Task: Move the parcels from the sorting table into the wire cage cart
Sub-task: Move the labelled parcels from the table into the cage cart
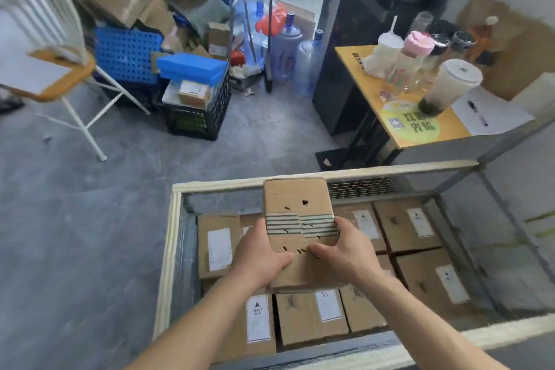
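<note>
— Forearms rise bare from the bottom edge, converging. How do the hands sit?
— On one side the left hand (264, 255) grips the parcel (297, 198), thumb laid across the top face, fingers (263, 227) curled round the edge. On the other side the right hand (345, 249) mirrors it, with its thumb on top and its fingers clamped on the opposite edge.
— Where is the parcel?
— It is brown cardboard, held flat over the open cart (171, 249), above the boxes (219, 243) packed on its floor. Its far end reaches the cart's far rail. I cannot tell whether it touches the boxes beneath. Small holes and a band of stripes mark its top.
— Any writing?
— The packed boxes have white labels. One label (257, 321) beside the left forearm shows a black triangle and "HEAVY". The others show a triangle, but their text is too small to read.
— Beyond the cart?
— To the right is a yellow table (350, 54) with cups (456, 84) and a green round sticker (411, 123). On it 光临 is legible, and a cup partly hides the line above. A pen (477, 112) lies on paper (507, 120). Farther left on the floor stand a black crate (195, 120) with a blue box (192, 67) on it, water jugs (286, 51) and a white chair (54, 69). Cartons (126, 0) are heaped at the back.
</note>
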The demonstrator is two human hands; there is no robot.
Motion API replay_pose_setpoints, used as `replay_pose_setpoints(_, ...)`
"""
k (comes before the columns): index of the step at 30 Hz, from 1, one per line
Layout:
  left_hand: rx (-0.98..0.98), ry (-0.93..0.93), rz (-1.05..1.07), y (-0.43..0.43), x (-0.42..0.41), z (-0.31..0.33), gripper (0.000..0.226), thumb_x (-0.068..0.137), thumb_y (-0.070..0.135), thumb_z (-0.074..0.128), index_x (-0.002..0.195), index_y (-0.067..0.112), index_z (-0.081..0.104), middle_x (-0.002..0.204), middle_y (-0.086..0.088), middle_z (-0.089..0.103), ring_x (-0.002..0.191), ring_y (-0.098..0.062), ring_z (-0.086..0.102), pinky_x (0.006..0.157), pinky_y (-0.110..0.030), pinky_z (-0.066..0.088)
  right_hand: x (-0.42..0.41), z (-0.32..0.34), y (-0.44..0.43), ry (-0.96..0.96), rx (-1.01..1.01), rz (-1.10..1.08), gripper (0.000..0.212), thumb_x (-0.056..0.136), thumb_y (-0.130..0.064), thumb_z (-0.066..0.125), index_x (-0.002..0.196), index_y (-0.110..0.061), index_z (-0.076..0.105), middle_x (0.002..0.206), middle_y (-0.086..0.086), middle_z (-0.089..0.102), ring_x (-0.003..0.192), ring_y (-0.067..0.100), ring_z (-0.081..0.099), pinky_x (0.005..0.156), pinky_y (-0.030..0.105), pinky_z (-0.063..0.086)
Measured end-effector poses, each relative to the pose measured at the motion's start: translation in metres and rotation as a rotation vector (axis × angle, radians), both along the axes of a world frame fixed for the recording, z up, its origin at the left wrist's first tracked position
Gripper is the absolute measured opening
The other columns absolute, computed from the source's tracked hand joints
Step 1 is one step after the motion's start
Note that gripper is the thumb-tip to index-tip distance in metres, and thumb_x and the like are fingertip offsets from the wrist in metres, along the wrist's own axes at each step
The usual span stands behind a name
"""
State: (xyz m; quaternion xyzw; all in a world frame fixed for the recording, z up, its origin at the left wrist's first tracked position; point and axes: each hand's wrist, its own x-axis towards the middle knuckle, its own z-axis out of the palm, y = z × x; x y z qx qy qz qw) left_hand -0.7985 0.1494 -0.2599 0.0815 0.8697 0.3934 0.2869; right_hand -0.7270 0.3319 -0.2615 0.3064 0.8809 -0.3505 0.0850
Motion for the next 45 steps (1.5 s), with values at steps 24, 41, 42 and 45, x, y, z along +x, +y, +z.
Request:
replay_pose_setpoints(24, -0.364, -0.171, 0.035, -0.006, -0.081, -0.298, 0.071, 0.088, 0.022, 0.071, 0.149, 0.013, 0.036, 0.144, -0.011, 0.046, 0.123, -0.027, 0.054, 0.102, -0.035, 0.048, -0.097, -0.310, -0.012, -0.166, -0.153, 0.119, 0.051, 0.079, -0.032, 0.077, 0.125, -0.030, 0.054, 0.104, -0.013, 0.062, 0.094, 0.013, 0.059, 0.082, 0.029, 0.052)
replay_pose_setpoints(41, -0.406, -0.147, -0.018, -0.012, -0.086, -0.317, 0.077, 0.095, 0.021, 0.065, 0.157, 0.013, 0.021, 0.156, -0.006, 0.030, 0.133, -0.027, 0.047, 0.108, -0.034, 0.039, -0.112, -0.330, -0.020, -0.226, -0.250, 0.162, 0.053, 0.085, -0.019, 0.071, 0.135, -0.026, 0.052, 0.116, -0.007, 0.068, 0.102, 0.019, 0.065, 0.087, 0.034, 0.056)
replay_pose_setpoints(42, -0.404, -0.140, -0.028, -0.013, -0.085, -0.310, 0.077, 0.094, 0.022, 0.065, 0.157, 0.013, 0.022, 0.156, -0.006, 0.031, 0.134, -0.026, 0.047, 0.109, -0.035, 0.039, -0.111, -0.323, -0.019, -0.214, -0.242, 0.165, 0.057, 0.087, -0.020, 0.072, 0.140, -0.024, 0.051, 0.115, -0.007, 0.066, 0.102, 0.016, 0.064, 0.082, 0.025, 0.053)
replay_pose_setpoints(45, -0.398, -0.094, -0.068, -0.016, -0.082, -0.281, 0.076, 0.092, 0.029, 0.066, 0.156, 0.015, 0.027, 0.154, -0.006, 0.035, 0.134, -0.026, 0.045, 0.109, -0.038, 0.040, -0.106, -0.292, -0.019, -0.194, -0.215, 0.176, 0.059, 0.090, -0.022, 0.070, 0.145, -0.023, 0.049, 0.112, -0.017, 0.064, 0.075, -0.004, 0.060, 0.054, 0.004, 0.037)
